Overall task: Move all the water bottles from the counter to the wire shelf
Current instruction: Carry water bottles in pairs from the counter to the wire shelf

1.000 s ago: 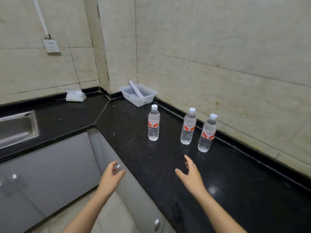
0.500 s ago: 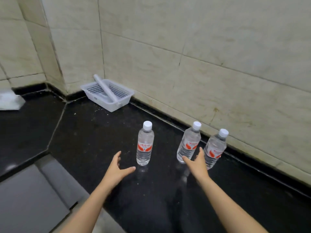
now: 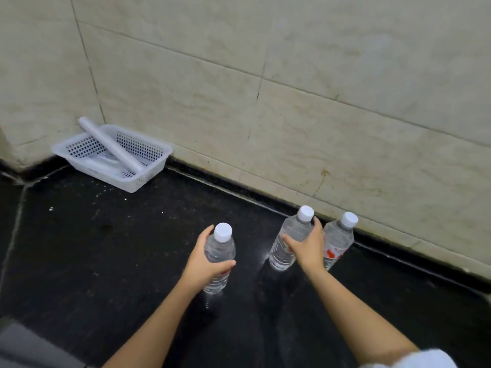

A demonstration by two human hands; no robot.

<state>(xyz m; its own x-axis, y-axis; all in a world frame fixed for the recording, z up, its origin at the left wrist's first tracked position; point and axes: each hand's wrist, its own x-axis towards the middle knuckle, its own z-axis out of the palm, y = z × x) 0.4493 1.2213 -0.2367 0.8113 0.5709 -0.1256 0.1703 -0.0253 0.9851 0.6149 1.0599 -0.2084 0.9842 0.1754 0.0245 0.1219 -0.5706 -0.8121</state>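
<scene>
**Head view.** The left grip (image 3: 202, 264) is curled round the shoulder of the nearest water bottle (image 3: 222, 247), with the thumb across its near face and the fingers behind. The right grip (image 3: 308, 248) is wrapped in the same way round the upper body of the middle water bottle (image 3: 280, 254). Both bottles appear to rest with their bases on the black bench (image 3: 106, 261) (no lift is evident). The third water bottle (image 3: 340, 240) stands untouched just beyond the right grip, on its outer side, close to the tiled wall (image 3: 345, 128). Well apart from the left grip, toward the corner, sits a white perforated basket (image 3: 138, 181) with a white roll (image 3: 111, 144) lying across it.

**Progress.** This is judged an early stage: all three visible bottles are on the bench, and none is seen delivered. The wire shelf is out of view. What remains is to carry the two grasped bottles across, then return for the third.
</scene>
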